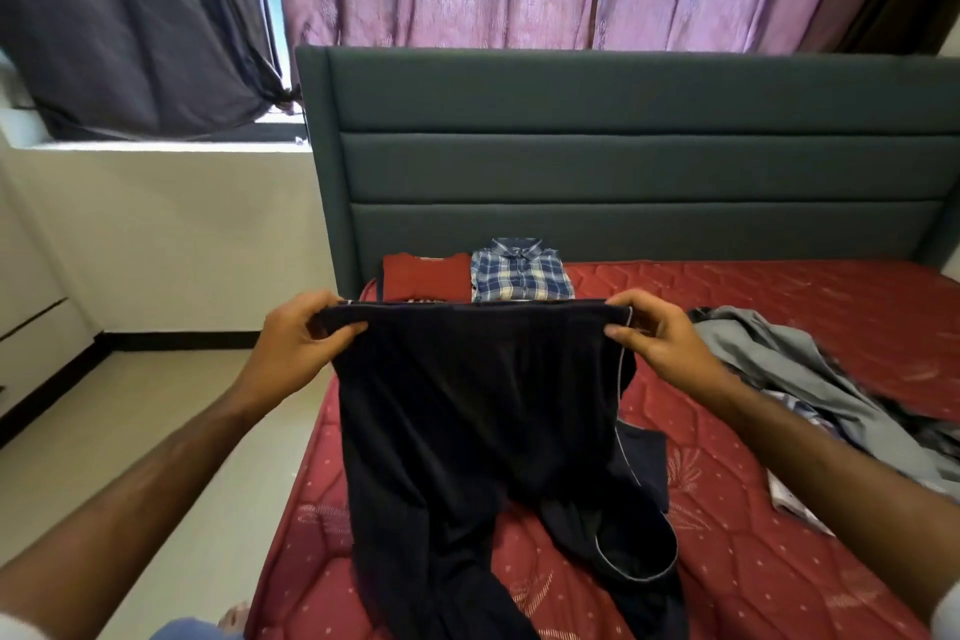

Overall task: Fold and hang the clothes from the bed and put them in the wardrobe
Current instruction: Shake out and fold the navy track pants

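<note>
A dark navy garment (478,411) hangs stretched between my hands above the red mattress (753,296). My left hand (304,333) grips its top edge at the left corner, and my right hand (652,333) grips the right corner. Its lower part trails onto the mattress, with a rounded opening lined in pale stitching at the lower right. Behind it, near the headboard, lie a folded red garment (423,276) and a folded blue plaid shirt (519,270), side by side.
A heap of unfolded grey clothes (810,379) lies on the mattress to the right. The grey padded headboard (623,161) stands behind, with purple curtains above it. Pale floor (156,431) runs along the bed's left side. No wardrobe is in view.
</note>
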The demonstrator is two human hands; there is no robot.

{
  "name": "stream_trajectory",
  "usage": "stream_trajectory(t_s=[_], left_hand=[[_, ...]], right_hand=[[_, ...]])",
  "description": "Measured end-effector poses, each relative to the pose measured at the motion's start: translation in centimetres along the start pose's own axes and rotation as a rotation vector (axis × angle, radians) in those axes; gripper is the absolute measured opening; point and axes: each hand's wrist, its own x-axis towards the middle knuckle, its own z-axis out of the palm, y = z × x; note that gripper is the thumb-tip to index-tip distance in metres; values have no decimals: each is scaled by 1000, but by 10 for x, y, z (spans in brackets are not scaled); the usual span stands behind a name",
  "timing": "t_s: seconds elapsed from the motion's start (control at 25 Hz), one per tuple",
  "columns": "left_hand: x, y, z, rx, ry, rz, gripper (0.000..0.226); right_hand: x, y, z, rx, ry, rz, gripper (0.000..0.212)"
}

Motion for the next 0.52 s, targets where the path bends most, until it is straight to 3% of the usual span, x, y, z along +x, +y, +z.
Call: stream_trajectory(t_s=[0.12, 0.2, 0.36, 0.52], left_hand=[[25, 19, -12, -312, 87, -157, 33], [49, 23, -16, -361, 116, -178, 40], [99, 37, -19, -520, 153, -307, 18], [144, 71, -39, -457, 229, -286, 15]], right_hand=[[29, -26, -3, 304, 26, 99, 42], [52, -44, -5, 391, 27, 169, 29], [104, -95, -5, 472, 59, 257, 25], [145, -158, -15, 575, 107, 162, 24]])
